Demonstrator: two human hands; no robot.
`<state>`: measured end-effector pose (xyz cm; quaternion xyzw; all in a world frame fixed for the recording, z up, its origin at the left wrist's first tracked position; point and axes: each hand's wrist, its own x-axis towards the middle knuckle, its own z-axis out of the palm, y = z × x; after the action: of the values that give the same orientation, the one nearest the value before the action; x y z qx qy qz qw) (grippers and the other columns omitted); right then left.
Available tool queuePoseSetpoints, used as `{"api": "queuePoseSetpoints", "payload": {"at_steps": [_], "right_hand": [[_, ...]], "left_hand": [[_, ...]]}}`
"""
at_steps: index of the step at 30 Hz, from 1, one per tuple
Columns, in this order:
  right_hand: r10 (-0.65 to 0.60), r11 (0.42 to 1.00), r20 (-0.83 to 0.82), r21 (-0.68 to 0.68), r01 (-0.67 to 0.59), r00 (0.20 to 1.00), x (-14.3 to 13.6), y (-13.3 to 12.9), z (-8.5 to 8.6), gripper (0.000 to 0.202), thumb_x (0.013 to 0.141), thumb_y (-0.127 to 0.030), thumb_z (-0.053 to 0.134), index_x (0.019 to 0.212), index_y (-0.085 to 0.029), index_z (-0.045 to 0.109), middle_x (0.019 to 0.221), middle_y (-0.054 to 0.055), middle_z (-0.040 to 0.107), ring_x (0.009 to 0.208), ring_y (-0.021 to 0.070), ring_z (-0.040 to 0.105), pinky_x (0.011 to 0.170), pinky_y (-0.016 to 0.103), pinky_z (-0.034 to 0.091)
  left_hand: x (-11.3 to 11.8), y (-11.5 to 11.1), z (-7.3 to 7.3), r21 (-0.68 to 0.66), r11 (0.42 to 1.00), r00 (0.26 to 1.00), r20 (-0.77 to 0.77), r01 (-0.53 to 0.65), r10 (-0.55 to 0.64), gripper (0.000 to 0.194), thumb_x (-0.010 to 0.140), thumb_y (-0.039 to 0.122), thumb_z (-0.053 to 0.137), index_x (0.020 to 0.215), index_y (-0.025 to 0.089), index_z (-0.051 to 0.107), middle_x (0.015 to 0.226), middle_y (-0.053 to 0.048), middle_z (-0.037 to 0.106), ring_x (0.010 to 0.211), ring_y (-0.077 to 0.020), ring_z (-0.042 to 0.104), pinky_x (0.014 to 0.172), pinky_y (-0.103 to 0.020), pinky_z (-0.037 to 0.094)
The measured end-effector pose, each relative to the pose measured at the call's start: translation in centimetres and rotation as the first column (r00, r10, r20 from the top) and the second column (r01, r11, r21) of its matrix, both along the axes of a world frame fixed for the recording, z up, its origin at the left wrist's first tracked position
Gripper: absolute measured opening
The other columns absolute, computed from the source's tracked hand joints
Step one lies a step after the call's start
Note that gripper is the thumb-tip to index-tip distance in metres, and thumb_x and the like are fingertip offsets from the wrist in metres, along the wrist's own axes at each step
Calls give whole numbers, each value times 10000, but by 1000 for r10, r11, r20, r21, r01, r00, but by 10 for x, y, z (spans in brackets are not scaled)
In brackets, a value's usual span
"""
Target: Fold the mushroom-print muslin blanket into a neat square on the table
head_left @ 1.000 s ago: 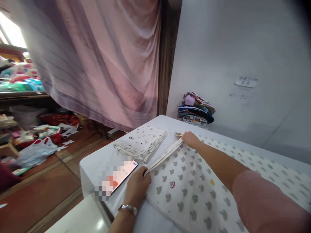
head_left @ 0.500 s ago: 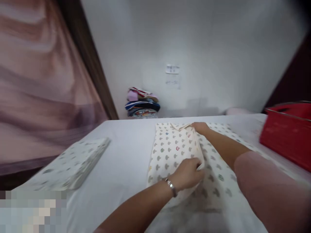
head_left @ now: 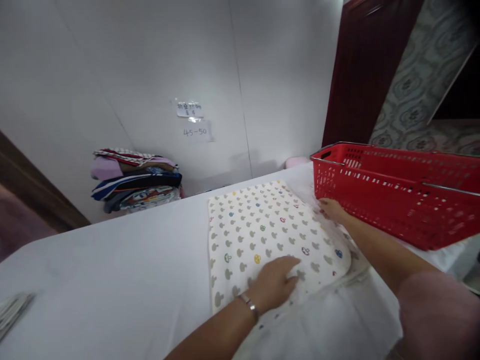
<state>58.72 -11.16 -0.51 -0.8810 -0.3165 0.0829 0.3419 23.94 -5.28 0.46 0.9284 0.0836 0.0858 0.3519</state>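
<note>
"What can we read?"

"'45-50' on the low note. Our left hand lies loose on our mushroom cloth, on the table. Our right hand (it's blurry)? We can't tell its grip."

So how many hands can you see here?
2: the left hand rests on the mushroom-print cloth; the right hand is beside the red basket, near the cloth's edge.

Cloth: lay on the table;
Basket: stood right of it;
Pile: sat behind the table, leftward
</note>
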Motion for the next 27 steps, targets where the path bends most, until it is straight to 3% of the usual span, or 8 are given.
{"api": "queuePoseSetpoints", "payload": {"at_steps": [2,5,8,11,15,19,23,27], "right_hand": [[-76,997,0,7,76,997,-14,-37,-11,323,858,-282,403,1023,-98,612,655,36,619,505,125,540,483,221,397],[-79,997,27,9,79,996,-37,-81,-18,295,833,-297,425,966,-141,637,691,19,638,554,124,556,526,208,405],[-18,994,34,-110,21,999,-59,-108,-14,263,818,-288,453,952,-163,643,737,18,662,610,125,580,559,194,411],[-15,973,14,-229,18,1000,-75,-117,-6,210,805,-293,498,795,-157,658,646,31,650,569,131,580,530,198,401],[-59,943,-77,-331,31,995,-94,-110,2,265,788,-351,544,652,-142,634,471,31,584,418,139,545,442,216,393],[-114,924,-105,-375,67,988,-107,-98,6,220,758,-330,606,700,-121,642,414,15,548,378,146,536,403,222,404],[-178,927,-5,-338,166,984,-97,-104,18,243,866,-330,528,971,-126,609,713,22,643,583,123,604,527,229,481],[-210,901,59,-377,216,976,-77,-124,27,283,892,-360,513,1066,-142,561,1016,51,597,830,144,596,716,323,517]], "left_hand": [[-40,19,3,91,988,992,-12,-123,124,343,861,253,421,1177,250,556,1206,-23,586,1119,-179,512,1003,-354,381],[-92,35,3,225,942,968,15,-248,251,305,877,283,406,1117,246,591,1172,-31,600,1094,-179,529,981,-339,412],[-130,29,-6,323,893,950,92,-313,299,284,867,323,445,1091,258,608,1135,-29,611,1049,-181,557,934,-332,456],[-152,11,-17,402,854,942,193,-330,274,285,833,356,512,1086,277,616,1125,-28,612,1037,-198,564,901,-343,480],[-161,-9,-26,483,820,945,251,-309,208,310,796,330,557,1095,274,615,1128,-41,610,1034,-220,562,891,-367,483],[-161,-12,-29,521,794,944,261,-313,201,292,796,264,536,1075,255,623,1122,-49,610,1031,-222,561,896,-381,473],[-157,-11,-27,519,794,942,268,-317,202,293,792,224,524,1067,253,621,1097,-42,615,1000,-210,565,893,-373,464],[-149,-14,-28,500,806,941,270,-317,203,280,807,215,501,1060,251,616,1077,-34,618,1004,-203,559,905,-371,447]]}}
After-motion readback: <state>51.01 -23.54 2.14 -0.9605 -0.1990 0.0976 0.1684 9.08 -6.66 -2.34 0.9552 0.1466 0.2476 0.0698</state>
